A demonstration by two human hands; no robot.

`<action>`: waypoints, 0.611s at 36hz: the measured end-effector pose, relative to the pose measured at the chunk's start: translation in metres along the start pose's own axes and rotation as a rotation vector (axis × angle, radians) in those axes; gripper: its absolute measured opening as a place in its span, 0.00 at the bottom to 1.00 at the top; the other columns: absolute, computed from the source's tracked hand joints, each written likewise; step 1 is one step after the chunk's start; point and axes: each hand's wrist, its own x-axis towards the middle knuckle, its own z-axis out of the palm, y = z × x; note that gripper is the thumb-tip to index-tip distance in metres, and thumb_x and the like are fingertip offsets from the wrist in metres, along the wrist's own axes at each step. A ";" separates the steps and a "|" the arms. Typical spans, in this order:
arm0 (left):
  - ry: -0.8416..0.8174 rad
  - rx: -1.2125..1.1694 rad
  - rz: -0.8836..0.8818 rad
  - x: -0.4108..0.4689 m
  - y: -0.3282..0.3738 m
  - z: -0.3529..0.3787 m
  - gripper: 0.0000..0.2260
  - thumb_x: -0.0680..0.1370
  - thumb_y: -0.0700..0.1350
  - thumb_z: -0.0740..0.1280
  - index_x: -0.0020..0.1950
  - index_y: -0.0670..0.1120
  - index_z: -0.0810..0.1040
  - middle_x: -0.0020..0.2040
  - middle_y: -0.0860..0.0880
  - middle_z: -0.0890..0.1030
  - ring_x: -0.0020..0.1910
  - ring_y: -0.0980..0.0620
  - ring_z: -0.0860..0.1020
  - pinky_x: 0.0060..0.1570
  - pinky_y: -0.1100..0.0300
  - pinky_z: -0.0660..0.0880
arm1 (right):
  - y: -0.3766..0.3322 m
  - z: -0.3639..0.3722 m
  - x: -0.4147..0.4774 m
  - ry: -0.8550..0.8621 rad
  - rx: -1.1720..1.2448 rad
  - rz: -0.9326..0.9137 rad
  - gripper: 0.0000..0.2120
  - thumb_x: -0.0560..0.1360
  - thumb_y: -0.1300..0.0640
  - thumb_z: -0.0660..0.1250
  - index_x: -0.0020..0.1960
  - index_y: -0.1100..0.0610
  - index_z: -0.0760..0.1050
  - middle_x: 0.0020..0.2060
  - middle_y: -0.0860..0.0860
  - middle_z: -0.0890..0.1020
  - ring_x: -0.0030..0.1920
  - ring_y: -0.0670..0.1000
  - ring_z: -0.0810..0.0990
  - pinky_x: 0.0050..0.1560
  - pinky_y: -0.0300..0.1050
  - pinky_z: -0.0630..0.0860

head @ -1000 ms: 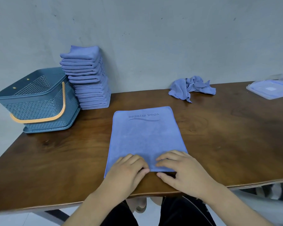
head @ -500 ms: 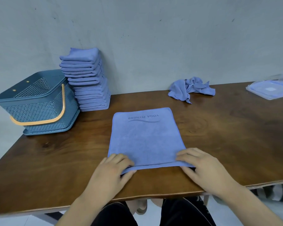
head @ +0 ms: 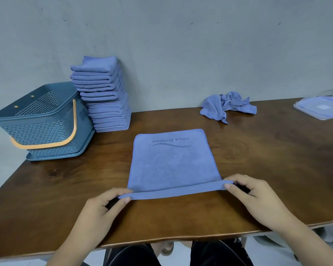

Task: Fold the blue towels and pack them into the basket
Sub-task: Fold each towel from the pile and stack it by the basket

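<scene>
A blue towel (head: 171, 162) printed "YOGA FITNESS" lies flat on the middle of the wooden table (head: 258, 160). Its near edge is lifted and turned over in a narrow strip. My left hand (head: 102, 210) pinches the near left corner of that strip, and my right hand (head: 256, 198) pinches the near right corner. A tall stack of folded blue towels (head: 104, 96) stands at the back left against the wall. Beside it sits the teal basket (head: 42, 121) with an orange handle; its inside looks bare. A crumpled blue towel (head: 225, 105) lies at the back right.
A clear plastic packet (head: 321, 106) rests at the table's far right corner. The grey wall runs right behind the table. The table's front edge passes just under my wrists, with my legs below it.
Both hands slid apart from the middle of the near edge to its two corners, then raised that edge off the table and began turning it over.
</scene>
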 end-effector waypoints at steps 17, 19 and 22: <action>0.332 -0.299 -0.045 0.186 0.020 -0.007 0.11 0.81 0.62 0.67 0.61 0.61 0.76 0.41 0.46 0.84 0.42 0.52 0.82 0.49 0.52 0.74 | -0.015 0.007 0.188 0.277 0.295 0.083 0.09 0.82 0.44 0.68 0.53 0.47 0.84 0.46 0.47 0.87 0.49 0.54 0.85 0.50 0.52 0.78; 0.326 -0.279 -0.102 0.210 0.014 0.000 0.07 0.83 0.59 0.67 0.60 0.62 0.76 0.42 0.47 0.85 0.41 0.55 0.81 0.46 0.54 0.75 | -0.008 0.013 0.212 0.305 0.284 0.134 0.06 0.83 0.47 0.69 0.52 0.44 0.84 0.47 0.43 0.87 0.49 0.47 0.85 0.49 0.45 0.77; 0.268 -0.290 -0.247 0.235 -0.001 0.015 0.10 0.84 0.57 0.67 0.65 0.61 0.76 0.55 0.56 0.85 0.55 0.57 0.83 0.58 0.51 0.79 | 0.008 0.026 0.232 0.266 0.195 0.212 0.10 0.84 0.46 0.67 0.64 0.41 0.80 0.54 0.37 0.83 0.56 0.40 0.81 0.50 0.37 0.73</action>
